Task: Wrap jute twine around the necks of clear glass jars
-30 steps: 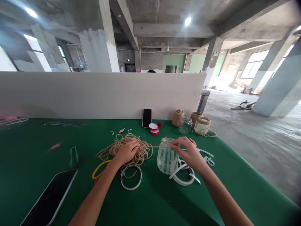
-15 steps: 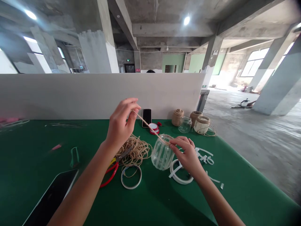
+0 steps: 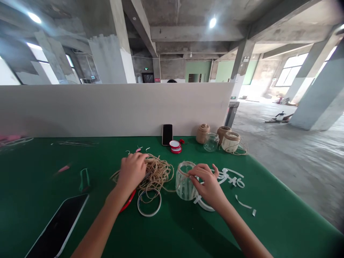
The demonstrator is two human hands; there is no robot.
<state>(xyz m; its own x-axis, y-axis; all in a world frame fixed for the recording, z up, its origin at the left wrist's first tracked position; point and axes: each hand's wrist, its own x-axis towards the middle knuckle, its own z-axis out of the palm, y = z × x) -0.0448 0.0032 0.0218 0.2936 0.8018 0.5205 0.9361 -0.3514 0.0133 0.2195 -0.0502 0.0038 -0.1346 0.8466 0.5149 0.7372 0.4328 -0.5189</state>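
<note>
A clear glass jar (image 3: 185, 186) with strips of white tape down its side stands upright on the green table, twine round its neck. My right hand (image 3: 206, 181) pinches the twine (image 3: 185, 173) against the jar's rim, with one finger raised. My left hand (image 3: 133, 170) is over the left side of a loose heap of jute twine (image 3: 158, 172), its fingers bent downward and their tips hidden. Scissors with a red handle (image 3: 128, 201) lie partly beneath that hand and wrist. A twine strand runs from the heap toward the jar's base.
A tape roll (image 3: 149, 215) lies before the heap; a white tape ring (image 3: 206, 206) and tape scraps (image 3: 236, 182) lie right. Behind stand a phone (image 3: 167, 135), red-and-white rolls (image 3: 175, 144), a clear jar (image 3: 211, 142) and twine-wrapped jars (image 3: 202, 133). A large dark-screened device (image 3: 57, 227) lies front left.
My left hand has come down from above, where it held a twine strand taut, to the heap and scissors. The jar has shifted slightly down; my right hand stays at its rim.
</note>
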